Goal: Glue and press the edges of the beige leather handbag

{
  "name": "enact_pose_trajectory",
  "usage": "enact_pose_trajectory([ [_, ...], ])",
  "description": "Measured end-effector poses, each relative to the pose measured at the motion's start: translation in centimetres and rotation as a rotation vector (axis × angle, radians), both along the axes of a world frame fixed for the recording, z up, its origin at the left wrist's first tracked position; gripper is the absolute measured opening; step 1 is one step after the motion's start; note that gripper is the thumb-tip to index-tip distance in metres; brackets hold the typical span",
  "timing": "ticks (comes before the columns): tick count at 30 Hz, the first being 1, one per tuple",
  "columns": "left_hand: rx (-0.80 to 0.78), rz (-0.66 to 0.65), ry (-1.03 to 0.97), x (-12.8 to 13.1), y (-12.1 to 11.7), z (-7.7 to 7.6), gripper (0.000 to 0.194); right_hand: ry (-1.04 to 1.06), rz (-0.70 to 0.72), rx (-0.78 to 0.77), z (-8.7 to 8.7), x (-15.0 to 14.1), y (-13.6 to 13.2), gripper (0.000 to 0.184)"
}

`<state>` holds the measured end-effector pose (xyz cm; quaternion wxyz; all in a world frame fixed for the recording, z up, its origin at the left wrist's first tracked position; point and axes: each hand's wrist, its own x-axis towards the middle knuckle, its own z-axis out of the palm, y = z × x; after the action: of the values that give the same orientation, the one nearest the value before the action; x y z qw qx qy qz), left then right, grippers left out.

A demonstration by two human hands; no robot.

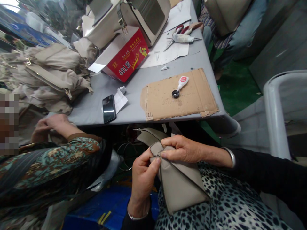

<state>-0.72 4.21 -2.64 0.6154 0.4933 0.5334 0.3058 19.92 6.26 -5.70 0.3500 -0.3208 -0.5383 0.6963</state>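
Note:
A taupe handbag [181, 188] with dark edges rests on my lap, over a leopard-print garment. My left hand [145, 174] grips the bag's upper corner, thumb pressed on it from the near side. From the right, my right hand [183, 148] pinches the same corner, its thumb close to the left thumb. Between the two hands the bag's material is folded together. An olive-toned strap or flap [148, 135] sticks out behind them, partly hidden by the fingers.
On the grey table [93, 108] lie a cardboard sheet [163, 99] with a small glue bottle [183, 81] and black ring [175, 94], a phone [109, 108], a red box [129, 57], scissors [171, 41] and heaped bags [55, 64]. A co-worker's arm [64, 124] is at left.

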Motion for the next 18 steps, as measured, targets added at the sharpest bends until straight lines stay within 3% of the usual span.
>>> enact_pose_trajectory([
  [18, 0.01, -0.004, -0.002, -0.24, -0.06, -0.2, 0.03, -0.024, -0.004, 0.042, 0.52, -0.18, 0.24, 0.023],
])
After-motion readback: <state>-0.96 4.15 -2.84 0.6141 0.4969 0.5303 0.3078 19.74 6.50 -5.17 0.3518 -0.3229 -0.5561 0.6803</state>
